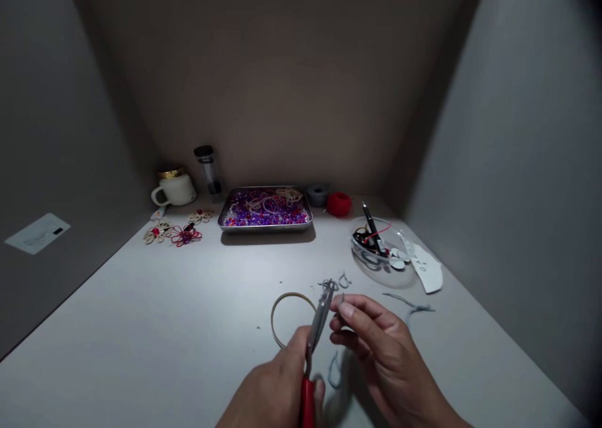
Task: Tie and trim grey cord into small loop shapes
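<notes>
Left hand (277,387) is clenched around the red handle of a pair of pliers (316,334), low in the head view; the grey metal nose points up and away from the person, its tip at a small tangle of grey wire (330,285) just above the table (155,334). Right hand (380,346) is pinched, thumb and forefinger closed on a short end of the same grey wire just right of the plier nose; the remaining fingers are curled loosely beneath. Whether the plier tip actually grips the wire cannot be told at this size. A thin tan ring (292,318) lies flat on the table just left of the pliers, partly covered by the left hand. Loose grey wire offcuts (408,304) lie to the right of the right hand, with more scraps near the tangle. Further back, centre: a metal tray (264,225) holding purple, red and white beads and some tan rings. Behind it to the right, a grey spool (317,194) and a red thread spool (339,204), side by side. Right of the work area: a clear bowl (376,262) with a black pen and small parts, a white paper scrap (426,266) touching its edge. Back left: a white mug (175,189), a clear bottle with black cap (209,171), and finished wire flowers (176,232) lying flat on the table.
</notes>
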A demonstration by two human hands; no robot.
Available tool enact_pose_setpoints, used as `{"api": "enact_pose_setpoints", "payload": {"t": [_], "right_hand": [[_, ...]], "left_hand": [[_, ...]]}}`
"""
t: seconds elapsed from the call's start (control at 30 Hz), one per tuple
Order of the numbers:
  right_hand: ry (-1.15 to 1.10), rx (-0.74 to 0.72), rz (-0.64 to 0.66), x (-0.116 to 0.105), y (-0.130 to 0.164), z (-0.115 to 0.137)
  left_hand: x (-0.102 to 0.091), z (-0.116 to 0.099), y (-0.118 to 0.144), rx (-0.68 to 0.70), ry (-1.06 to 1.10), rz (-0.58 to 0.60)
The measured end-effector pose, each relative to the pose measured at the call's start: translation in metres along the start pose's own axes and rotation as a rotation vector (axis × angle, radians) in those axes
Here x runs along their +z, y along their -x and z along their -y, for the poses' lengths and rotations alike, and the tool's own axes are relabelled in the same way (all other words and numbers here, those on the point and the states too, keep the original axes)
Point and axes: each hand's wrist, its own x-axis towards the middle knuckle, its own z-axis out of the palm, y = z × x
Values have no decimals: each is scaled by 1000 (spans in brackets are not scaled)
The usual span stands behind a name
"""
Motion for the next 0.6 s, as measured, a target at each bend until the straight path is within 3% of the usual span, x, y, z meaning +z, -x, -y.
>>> {"api": "enact_pose_setpoints", "payload": {"t": [0.2,0.47,0.6], "right_hand": [[101,-55,49,-1,6,-6],[139,-66,30,3,9,-13],[158,-79,39,1,9,-14]], "left_hand": [[0,2,-1,-112,42,116],[1,9,6,-70,30,97],[7,11,5,-95,-100,114]]}}
